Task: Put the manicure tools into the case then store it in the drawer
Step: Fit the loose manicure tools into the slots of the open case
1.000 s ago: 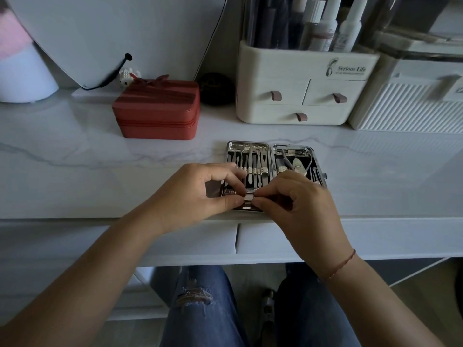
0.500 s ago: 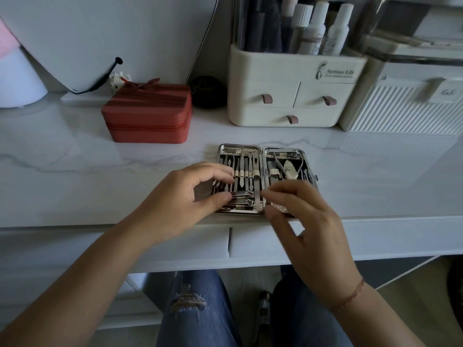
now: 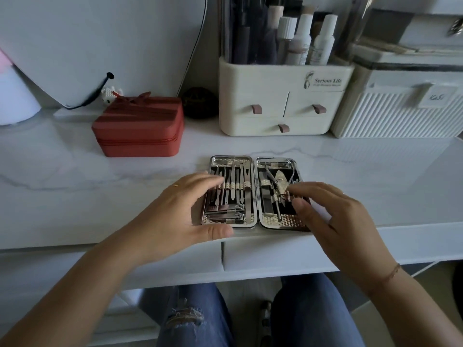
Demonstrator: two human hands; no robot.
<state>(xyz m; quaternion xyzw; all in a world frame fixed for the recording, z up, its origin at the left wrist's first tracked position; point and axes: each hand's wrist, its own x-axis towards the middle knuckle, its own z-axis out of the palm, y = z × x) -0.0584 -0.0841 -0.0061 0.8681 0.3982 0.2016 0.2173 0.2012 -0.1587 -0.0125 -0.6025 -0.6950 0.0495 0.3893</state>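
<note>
The manicure case (image 3: 255,161) lies open flat near the front edge of the white marble desk (image 3: 100,196). Both halves are filled with several metal tools (image 3: 235,191) held under straps. My left hand (image 3: 183,216) spans the case's left side, fingers on the left rim and thumb at the front edge. My right hand (image 3: 333,221) hovers with spread fingers over the right half, fingertips near the tools there. Two closed drawer fronts (image 3: 275,254) sit under the desk edge, below the case.
A red zipped box (image 3: 140,128) stands at the back left. A cream organiser (image 3: 283,96) with small drawers and bottles, and a ribbed white box (image 3: 398,113), line the back right. My knees in jeans are under the desk.
Both hands let go of the small tool they were pinching at the case's front left. The left hand spread over the left side; the right hand moved over the right half.
</note>
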